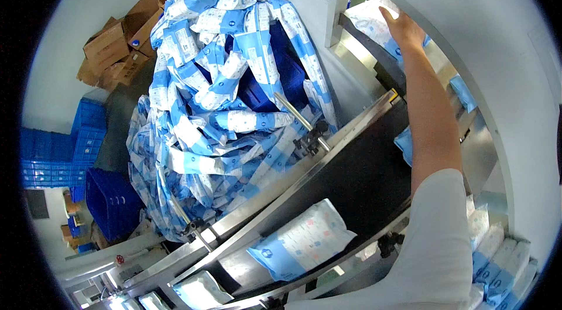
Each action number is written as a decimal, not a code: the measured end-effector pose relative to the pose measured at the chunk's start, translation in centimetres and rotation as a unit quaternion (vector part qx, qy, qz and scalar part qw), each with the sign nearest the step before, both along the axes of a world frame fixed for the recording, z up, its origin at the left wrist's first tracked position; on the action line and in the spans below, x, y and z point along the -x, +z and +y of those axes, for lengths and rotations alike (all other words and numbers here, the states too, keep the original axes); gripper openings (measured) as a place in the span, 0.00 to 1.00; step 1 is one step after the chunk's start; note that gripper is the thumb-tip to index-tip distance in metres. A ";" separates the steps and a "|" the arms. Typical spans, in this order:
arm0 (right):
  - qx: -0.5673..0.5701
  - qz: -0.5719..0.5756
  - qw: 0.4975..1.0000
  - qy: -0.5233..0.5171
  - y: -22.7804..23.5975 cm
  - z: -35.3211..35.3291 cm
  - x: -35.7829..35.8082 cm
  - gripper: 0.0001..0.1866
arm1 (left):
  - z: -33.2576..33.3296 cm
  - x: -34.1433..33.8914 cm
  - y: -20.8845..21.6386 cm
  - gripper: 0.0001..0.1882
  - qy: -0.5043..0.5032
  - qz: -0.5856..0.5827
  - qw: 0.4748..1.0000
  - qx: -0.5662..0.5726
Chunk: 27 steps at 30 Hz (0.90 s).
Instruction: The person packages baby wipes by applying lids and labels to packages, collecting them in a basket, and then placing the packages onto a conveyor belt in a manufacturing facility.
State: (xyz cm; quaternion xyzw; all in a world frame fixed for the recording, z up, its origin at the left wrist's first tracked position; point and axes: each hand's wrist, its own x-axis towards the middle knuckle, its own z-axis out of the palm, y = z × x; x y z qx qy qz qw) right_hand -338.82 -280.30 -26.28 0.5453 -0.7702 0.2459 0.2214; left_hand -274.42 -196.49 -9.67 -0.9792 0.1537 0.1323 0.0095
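Note:
My right hand [406, 30] reaches far up at the right, inside the frame of a machine opening. Its thumb and fingers are bent over a soft white-and-blue plastic pack [370, 19], gripping its edge; some fingertips are hidden. Below, a black conveyor belt [363, 172] runs from the upper right toward the lower left. A similar pack [307, 240] lies flat on the belt, and another pack [202, 291] lies further along. Part of a blue pack [404, 145] shows beside my forearm. My left hand is out of view.
Beyond the belt's metal rail [281, 210] rises a large heap of packs [205, 93], partly over a dark blue bin [257, 90]. Cardboard boxes [120, 43], blue crates [55, 152] and a blue tub [111, 201] stand at the left. Several packs [500, 269] stand at the lower right.

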 end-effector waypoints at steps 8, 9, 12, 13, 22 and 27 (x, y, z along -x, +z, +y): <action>-0.097 -0.725 0.670 0.124 -2.9 0.9 5.4 0.45 | 16.1 -4.8 -2.7 0.07 0.071 0.188 0.946 0.253; -0.081 -0.614 0.778 0.106 -1.9 1.1 7.2 0.45 | 8.8 -0.3 -5.5 0.04 0.004 0.062 0.986 0.152; 0.020 -0.444 0.895 0.033 -2.8 -1.6 11.3 0.39 | 6.4 0.3 -5.3 0.04 0.041 0.056 0.983 0.171; 0.042 -0.436 0.898 0.037 -3.2 -2.3 8.7 0.38 | 9.3 0.1 -5.5 0.04 0.052 0.036 0.980 0.191; -0.080 -0.535 0.762 0.356 4.1 13.5 -20.1 0.20 | 17.3 6.1 -7.7 0.07 0.136 0.125 0.967 0.176; -0.095 -0.689 0.620 0.363 14.8 27.9 -29.0 0.14 | 23.8 6.9 -13.8 0.12 0.143 0.189 0.935 0.264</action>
